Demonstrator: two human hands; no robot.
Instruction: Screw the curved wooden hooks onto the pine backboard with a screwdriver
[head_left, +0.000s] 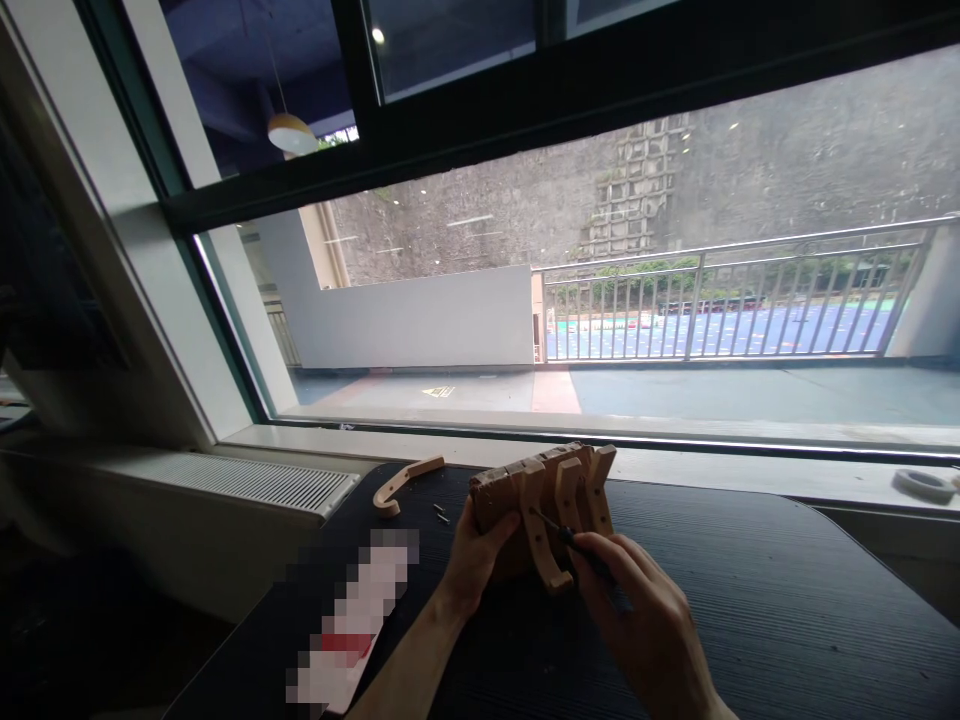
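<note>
A wooden coat rack (pixel 541 500) with several curved hooks stands tilted on the dark table (pixel 787 600). My left hand (pixel 472 560) grips its left end, fingers wrapped behind the board. My right hand (pixel 645 620) is closed around a thin dark screwdriver (pixel 570 540), whose tip touches the rack at one of the hooks. A loose wooden hook (pixel 405 482) lies on the table to the left, with two small screws (pixel 440 514) beside it.
A blurred white and red object (pixel 352 630) lies at the table's left front. A roll of tape (pixel 924 485) sits on the window sill at right. A radiator grille (pixel 247 480) runs along the left below the large window.
</note>
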